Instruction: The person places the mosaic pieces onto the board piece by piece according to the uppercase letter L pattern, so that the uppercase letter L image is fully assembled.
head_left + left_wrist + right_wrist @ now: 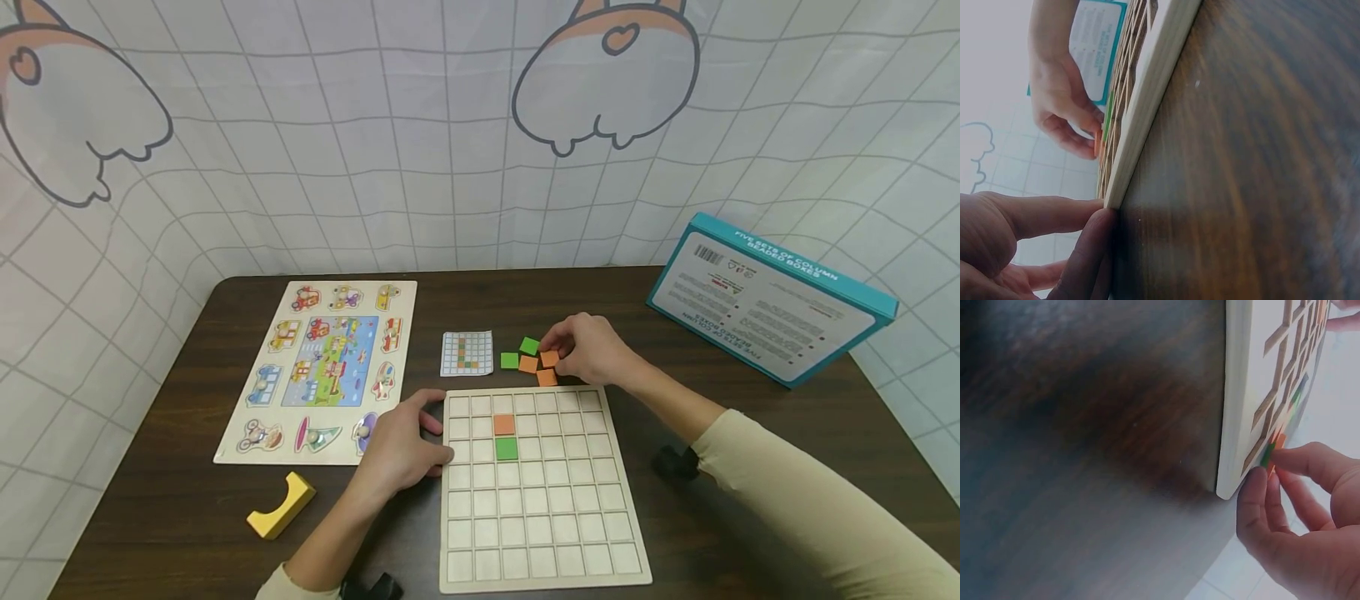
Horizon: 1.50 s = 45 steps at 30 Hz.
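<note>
tabletop [600, 300] dark wood | grid board [540, 492] centre | picture puzzle [322, 371] left of it | yellow block [281, 506] lower left | pattern card [467, 352], loose tiles [529, 360] behind | teal box [772, 304] right rear

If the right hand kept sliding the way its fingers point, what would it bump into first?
Probably the small green square tiles, just past the orange square tiles that the right hand is pinching. Depth is hard to judge.
</note>
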Each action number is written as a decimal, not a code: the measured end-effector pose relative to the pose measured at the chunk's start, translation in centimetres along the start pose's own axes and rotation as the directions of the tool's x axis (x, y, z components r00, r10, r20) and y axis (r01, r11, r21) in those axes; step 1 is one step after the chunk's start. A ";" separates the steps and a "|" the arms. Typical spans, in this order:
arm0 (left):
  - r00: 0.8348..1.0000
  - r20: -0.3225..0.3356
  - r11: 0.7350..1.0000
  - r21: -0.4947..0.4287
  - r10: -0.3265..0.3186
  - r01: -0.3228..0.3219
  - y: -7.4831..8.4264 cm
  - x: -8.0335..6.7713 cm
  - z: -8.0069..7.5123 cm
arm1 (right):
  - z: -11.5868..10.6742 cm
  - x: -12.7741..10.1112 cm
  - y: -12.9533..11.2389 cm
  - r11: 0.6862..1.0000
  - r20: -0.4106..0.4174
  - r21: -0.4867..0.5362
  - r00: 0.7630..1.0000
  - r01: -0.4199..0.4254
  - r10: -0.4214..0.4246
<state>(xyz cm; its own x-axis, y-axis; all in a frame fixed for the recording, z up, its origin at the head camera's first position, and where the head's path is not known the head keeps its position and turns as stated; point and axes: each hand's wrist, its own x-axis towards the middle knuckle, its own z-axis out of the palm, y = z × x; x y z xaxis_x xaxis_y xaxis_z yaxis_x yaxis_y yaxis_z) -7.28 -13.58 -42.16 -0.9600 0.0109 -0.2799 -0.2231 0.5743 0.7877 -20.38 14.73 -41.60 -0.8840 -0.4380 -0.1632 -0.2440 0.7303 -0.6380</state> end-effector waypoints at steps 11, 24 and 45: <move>1.000 0.005 1.000 -0.007 0.001 -0.001 -0.1 0.0 0.0 | -0.4 -0.3 0.1 1.000 -0.011 -0.003 1.000 0.024 -0.024; 1.000 0.000 1.000 -0.003 0.003 -0.003 -0.1 -0.1 0.0 | -0.6 -1.2 0.2 0.999 -0.019 0.014 0.999 0.029 -0.029; 1.000 0.003 1.000 -0.002 0.003 -0.003 0.0 0.0 0.0 | 0.7 -3.6 -0.6 0.995 -0.035 0.063 0.997 0.071 -0.069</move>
<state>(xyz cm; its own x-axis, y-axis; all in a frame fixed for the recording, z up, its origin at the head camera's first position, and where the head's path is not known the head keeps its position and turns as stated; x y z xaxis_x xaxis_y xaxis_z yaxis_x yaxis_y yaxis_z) -7.25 -13.60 -42.17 -0.9602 0.0153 -0.2787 -0.2202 0.5722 0.7900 -16.75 15.50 -41.10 -0.8785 -0.4687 -0.0929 -0.2803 0.6630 -0.6942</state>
